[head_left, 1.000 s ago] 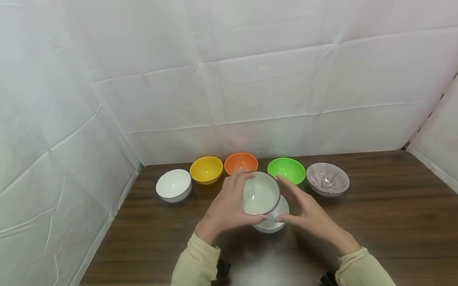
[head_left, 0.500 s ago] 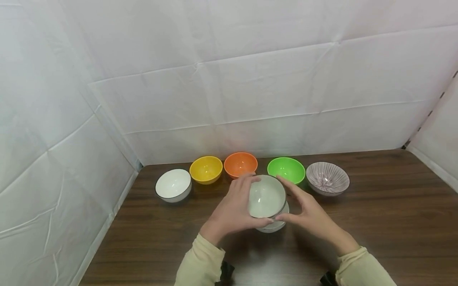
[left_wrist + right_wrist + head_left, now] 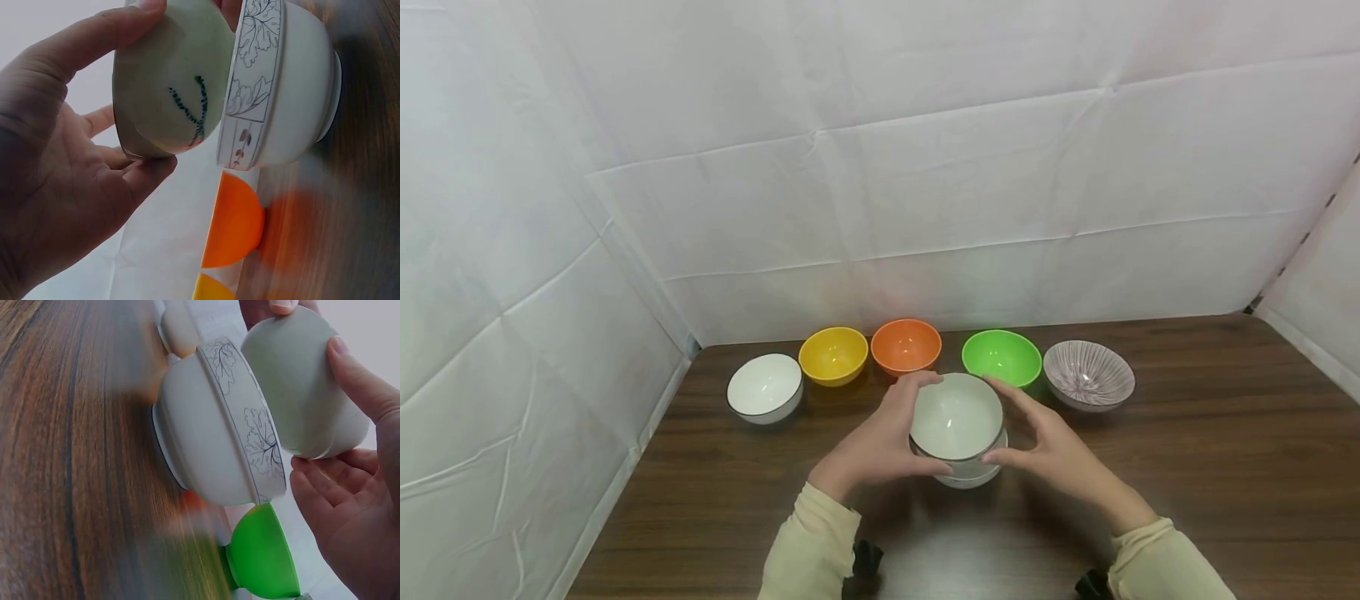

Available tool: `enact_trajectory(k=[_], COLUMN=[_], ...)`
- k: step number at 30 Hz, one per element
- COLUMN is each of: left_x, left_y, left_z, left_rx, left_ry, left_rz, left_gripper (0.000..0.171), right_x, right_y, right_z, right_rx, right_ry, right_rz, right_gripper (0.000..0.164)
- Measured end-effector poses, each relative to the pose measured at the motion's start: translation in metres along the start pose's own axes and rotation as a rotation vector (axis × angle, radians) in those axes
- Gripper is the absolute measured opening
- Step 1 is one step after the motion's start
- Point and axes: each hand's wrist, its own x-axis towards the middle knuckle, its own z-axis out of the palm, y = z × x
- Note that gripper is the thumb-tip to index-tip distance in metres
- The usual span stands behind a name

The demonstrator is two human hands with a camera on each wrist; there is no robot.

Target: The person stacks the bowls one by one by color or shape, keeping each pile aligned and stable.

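A pale green bowl [image 3: 957, 417] with a dark rim is held between both hands, over a white bowl [image 3: 967, 482] on the table. My left hand [image 3: 880, 442] grips its left side, thumb on the near side and fingers on the far side. On the opposite side my right hand [image 3: 1048, 446] holds it with thumb and fingers spread around the wall. A dark sprig marks the pale green bowl [image 3: 169, 81] in the left wrist view. Grey leaf drawings band the white bowl [image 3: 206, 425] in the right wrist view, and the pale bowl's base is within its rim.
Along the back of the dark wooden table [image 3: 715, 500] stand a white bowl with a dark rim [image 3: 765, 387], a yellow bowl [image 3: 833, 357], an orange bowl [image 3: 906, 346], a green bowl [image 3: 1002, 357] and a striped bowl [image 3: 1088, 375]. White sheeting [image 3: 925, 183] encloses the table's back and sides.
The pale green bowl has shifted a little right and lower over the white patterned bowl, carried with my left hand. My right hand has barely moved. The other bowls stay where they were.
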Motion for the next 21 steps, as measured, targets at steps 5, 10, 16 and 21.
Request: enact_trajectory(k=[5,10,16,21], left_x=[0.0004,0.0011,0.0029,0.0036], left_y=[-0.0009,-0.0022,-0.0041,-0.005], left_z=[0.0008,0.002,0.0061,0.0091], left_rx=[0.005,0.019,0.041,0.06], left_ry=[-0.018,-0.026,-0.041,-0.044], left_rz=[-0.028,-0.04,-0.052,-0.059], left_gripper=[0.1,0.1,0.099,0.099], right_x=[-0.0001,-0.0002,-0.0009,-0.0017], right_y=[0.0027,0.0041,0.0068,0.0091], right_z=[0.0003,0.0008,-0.0015,-0.0034], right_rx=[-0.021,-0.035,-0.029,-0.025], right_ry=[-0.005,-0.009,-0.033,-0.054], right_rz=[0.009,0.013,0.026,0.019], right_gripper=[0.088,0.088,0.088,0.089])
